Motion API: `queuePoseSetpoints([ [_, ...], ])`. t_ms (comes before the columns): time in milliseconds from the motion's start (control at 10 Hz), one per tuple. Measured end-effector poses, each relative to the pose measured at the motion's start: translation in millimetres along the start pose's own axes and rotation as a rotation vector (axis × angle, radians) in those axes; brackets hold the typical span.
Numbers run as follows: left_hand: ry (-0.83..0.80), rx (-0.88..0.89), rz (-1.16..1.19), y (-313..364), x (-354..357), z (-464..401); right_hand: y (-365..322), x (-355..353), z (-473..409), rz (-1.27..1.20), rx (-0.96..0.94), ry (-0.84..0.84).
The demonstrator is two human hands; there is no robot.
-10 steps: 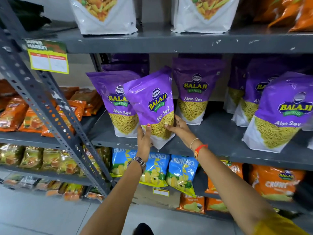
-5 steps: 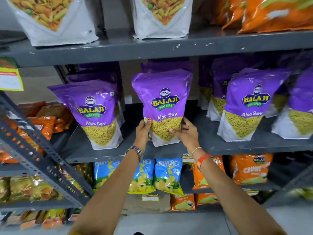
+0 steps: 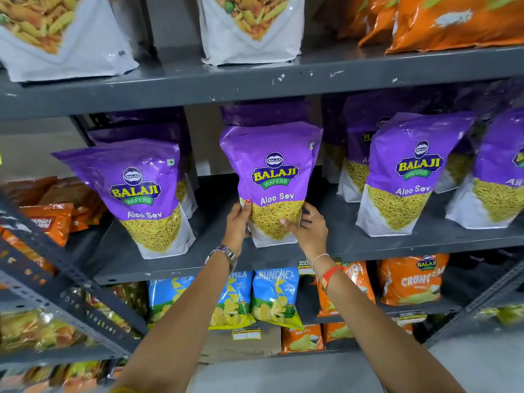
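A purple Balaji Aloo Sev bag [image 3: 273, 171] stands upright on the grey middle shelf [image 3: 354, 245], facing me. My left hand [image 3: 237, 222] grips its lower left edge, thumb on the front. Its lower right side is held by my right hand [image 3: 307, 226], with the thumb on the front and the fingers wrapped behind. More purple bags stand behind it.
Other Aloo Sev bags stand at left [image 3: 141, 194] and right [image 3: 408, 171] on the same shelf. White snack bags [image 3: 249, 29] and orange packs [image 3: 453, 21] fill the upper shelf. Blue chip bags [image 3: 272, 296] and orange packs sit below. A slanted perforated steel brace [image 3: 56, 268] crosses the left.
The bag went from tilted in front of the left bag to upright in the gap at the shelf's middle. Both hands kept hold of it.
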State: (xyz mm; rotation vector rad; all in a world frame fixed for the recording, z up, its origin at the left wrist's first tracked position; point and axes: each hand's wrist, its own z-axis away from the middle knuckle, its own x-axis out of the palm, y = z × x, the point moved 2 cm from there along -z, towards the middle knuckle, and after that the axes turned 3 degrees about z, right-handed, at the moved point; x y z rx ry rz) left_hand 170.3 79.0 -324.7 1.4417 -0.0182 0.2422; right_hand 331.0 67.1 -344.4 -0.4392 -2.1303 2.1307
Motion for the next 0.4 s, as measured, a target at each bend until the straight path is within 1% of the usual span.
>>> queuePoseSetpoints([
  [300,-0.009,-0.007,-0.006,-1,1,3,3,-2,-2,0.022,-0.005,-0.052],
  [400,0.023,0.017,0.005,3,5,9,-3,-8,0,0.027,-0.01,-0.075],
])
